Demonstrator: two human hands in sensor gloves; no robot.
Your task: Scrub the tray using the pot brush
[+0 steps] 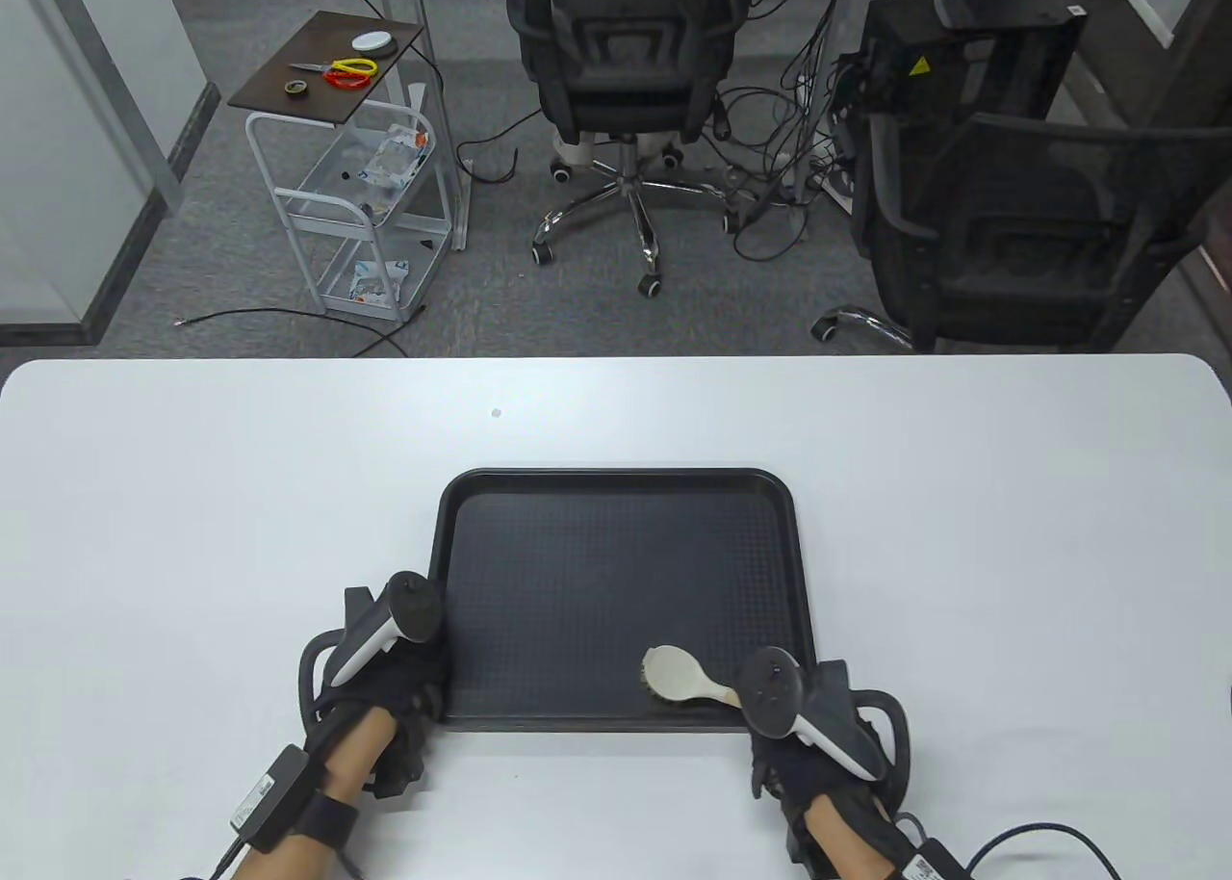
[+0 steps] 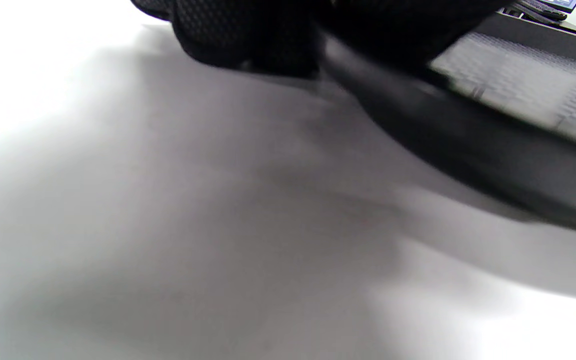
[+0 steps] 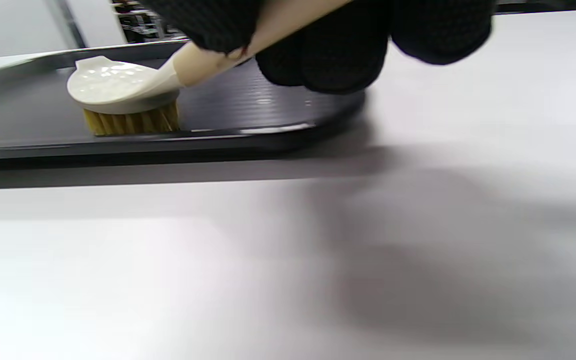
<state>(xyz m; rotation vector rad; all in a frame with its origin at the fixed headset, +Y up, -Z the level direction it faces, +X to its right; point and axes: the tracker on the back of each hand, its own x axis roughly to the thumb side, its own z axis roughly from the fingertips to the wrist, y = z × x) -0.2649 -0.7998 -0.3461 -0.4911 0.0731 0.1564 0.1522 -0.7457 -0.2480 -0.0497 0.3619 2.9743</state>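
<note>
Both grips clamped: right hand (image 1: 818,726) on brush (image 1: 679,676), left hand (image 1: 385,668) on tray (image 1: 616,480) corner; fingers hidden.

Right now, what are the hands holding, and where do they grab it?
The right hand holds the brush by its handle. The left hand grips the tray at its near left corner.

One tray (image 1: 616,485), one brush (image 1: 679,675)

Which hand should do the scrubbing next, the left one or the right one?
The right hand. It holds the brush by the handle, bristles down on the tray. The left hand rests at the tray's near left corner, with no brush.
</note>
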